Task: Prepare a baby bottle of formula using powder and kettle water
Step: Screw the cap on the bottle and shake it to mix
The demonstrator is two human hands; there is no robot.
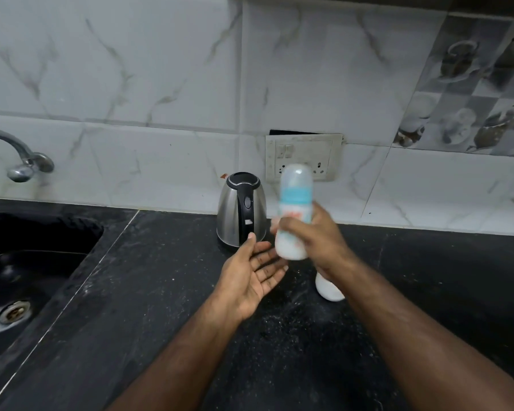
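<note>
My right fingers (288, 225) are wrapped around the middle of the baby bottle (294, 215), clamped on it, with my right hand (318, 241) behind and to the right of its body. The bottle stands nearly upright above the bench (161, 292), lifted clear of it, its clear cap on top and a teal band under the cap. It looks blurred, and its lower half shows white. The rounded bottom end sticks out below my right fingers.

My left hand (250, 277) is spread flat, palm up, fingers apart and holding nothing. Its fingertips reach toward the bottom of the bottle and sit just beside it; I cannot tell whether they touch it.

Behind my left hand the steel kettle (241, 212) stands on the bench by the tiled wall, lid shut, just left of the bottle. A small white container (327, 289) rests on the bench under my right wrist, partly hidden by it. White specks are scattered on the dark bench around it. The sink (27, 277) lies well off to the left, with the tap (21, 161) above it.
</note>
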